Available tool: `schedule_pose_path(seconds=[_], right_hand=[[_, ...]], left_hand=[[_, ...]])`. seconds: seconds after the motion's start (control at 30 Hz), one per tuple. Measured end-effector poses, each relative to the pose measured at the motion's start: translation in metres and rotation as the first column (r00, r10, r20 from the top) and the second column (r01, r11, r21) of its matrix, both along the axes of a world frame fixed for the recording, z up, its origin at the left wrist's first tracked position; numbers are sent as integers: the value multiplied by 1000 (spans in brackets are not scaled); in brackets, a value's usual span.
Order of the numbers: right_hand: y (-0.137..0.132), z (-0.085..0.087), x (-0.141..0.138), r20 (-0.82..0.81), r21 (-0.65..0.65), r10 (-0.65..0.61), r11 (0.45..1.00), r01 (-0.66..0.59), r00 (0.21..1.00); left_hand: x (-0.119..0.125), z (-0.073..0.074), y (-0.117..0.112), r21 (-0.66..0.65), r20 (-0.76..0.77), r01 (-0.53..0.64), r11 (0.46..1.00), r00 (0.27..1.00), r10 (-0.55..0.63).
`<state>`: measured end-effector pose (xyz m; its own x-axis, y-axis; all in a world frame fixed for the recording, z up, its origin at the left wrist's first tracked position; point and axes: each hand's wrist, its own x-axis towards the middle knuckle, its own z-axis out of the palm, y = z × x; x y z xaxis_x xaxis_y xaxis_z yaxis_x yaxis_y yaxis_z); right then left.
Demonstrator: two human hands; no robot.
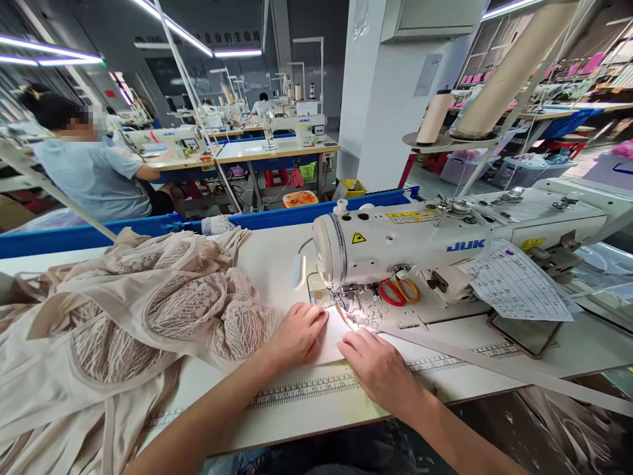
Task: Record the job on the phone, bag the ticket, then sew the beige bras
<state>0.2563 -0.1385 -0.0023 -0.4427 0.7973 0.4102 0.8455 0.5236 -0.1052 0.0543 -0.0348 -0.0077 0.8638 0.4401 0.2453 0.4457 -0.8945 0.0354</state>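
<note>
Just in front of the needle area of a white sewing machine, my left hand has its fingers pressed together on a pale fabric piece. My right hand is closed on the right edge of the same fabric, its fingertips close to the presser foot. A long beige elastic band runs in from the right to the machine. Left of my left hand lies a heap of beige lace bras. The fabric under my fingers is partly hidden.
Red- and orange-handled scissors lie on the machine bed. A paper sheet hangs off the machine, above a phone-like dark slab. Printed rulers line the table front. Thread cones stand behind. A co-worker sits at the back left.
</note>
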Motion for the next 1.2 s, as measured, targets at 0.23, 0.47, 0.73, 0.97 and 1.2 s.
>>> schedule_pose_path(seconds=[0.23,0.47,0.73,0.97,1.2], right_hand=[[-8,-14,2,-158,5,-88,996,89,983],[-10,-19,0,-253,54,-83,994,100,964],[-7,-16,-2,-231,75,-74,993,94,970],[-5,-12,6,-190,95,-56,993,76,980],[-8,-15,11,-194,96,-50,993,70,980]], left_hand=[[1,12,-14,-124,-47,-45,991,998,40],[5,11,-1,-89,-121,-27,996,993,16],[7,10,5,-51,-116,-29,998,993,23],[15,10,8,-44,-80,-24,999,997,20],[21,10,7,-39,-71,-14,999,997,11]])
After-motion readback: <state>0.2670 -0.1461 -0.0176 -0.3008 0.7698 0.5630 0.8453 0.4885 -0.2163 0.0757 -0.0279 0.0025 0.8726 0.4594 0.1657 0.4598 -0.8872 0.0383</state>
